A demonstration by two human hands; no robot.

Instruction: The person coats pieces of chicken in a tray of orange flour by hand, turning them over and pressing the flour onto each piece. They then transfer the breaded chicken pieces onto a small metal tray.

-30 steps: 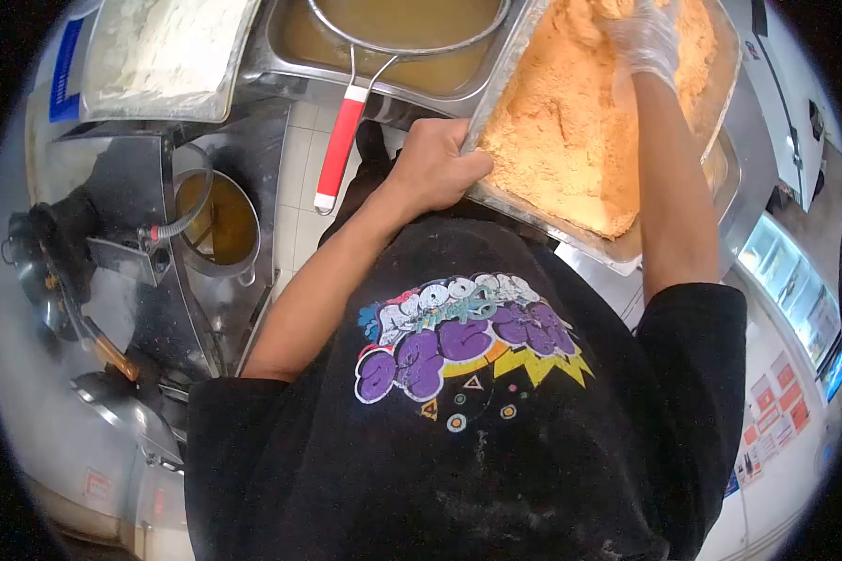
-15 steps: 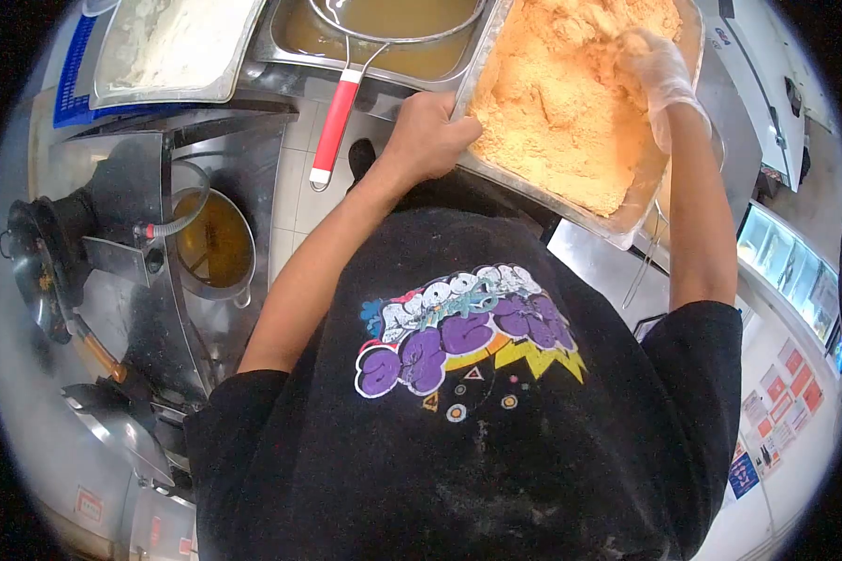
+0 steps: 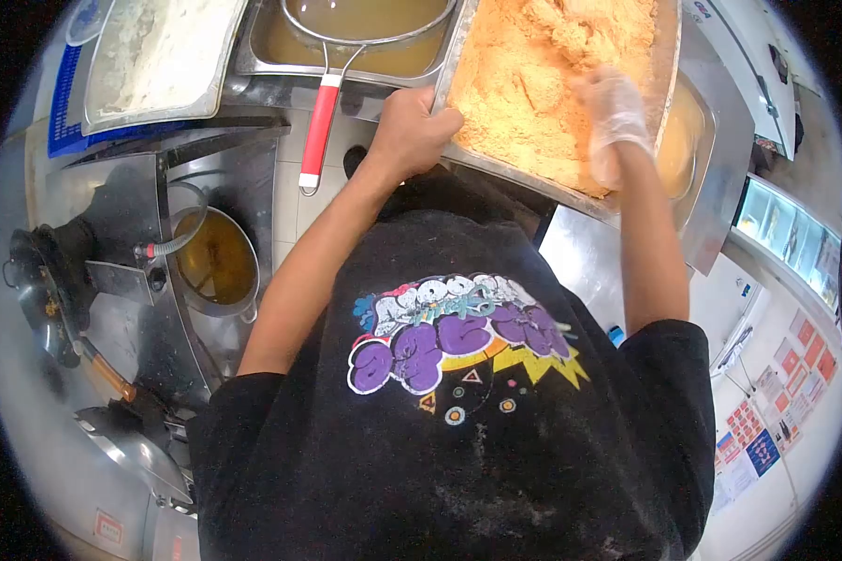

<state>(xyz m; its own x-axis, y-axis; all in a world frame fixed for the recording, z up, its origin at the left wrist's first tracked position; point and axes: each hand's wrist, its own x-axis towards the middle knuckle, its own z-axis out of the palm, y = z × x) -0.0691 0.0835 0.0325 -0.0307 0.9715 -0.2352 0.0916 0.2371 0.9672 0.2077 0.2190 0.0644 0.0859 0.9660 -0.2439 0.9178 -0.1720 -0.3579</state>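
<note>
A deep metal tray full of orange breading flour is at the top, tilted in this view. My bare left hand is closed on its left rim near the front corner, thumb over the edge. In a clear plastic glove, my right hand reaches into the flour at the tray's right side. Its fingers are blurred and partly lost against the crumbs. Clumps of flour heap up just beyond those fingers.
Left of the tray, a strainer with a red handle rests over a pan of cloudy liquid. A tray of white flour sits on a blue crate. Below are an oil pot and a wok. Another pan holds yellowish liquid.
My right hand has moved left and toward me within the flour. The tray sits further left in view, uncovering the pan on its right. My left hand keeps its hold on the rim.
</note>
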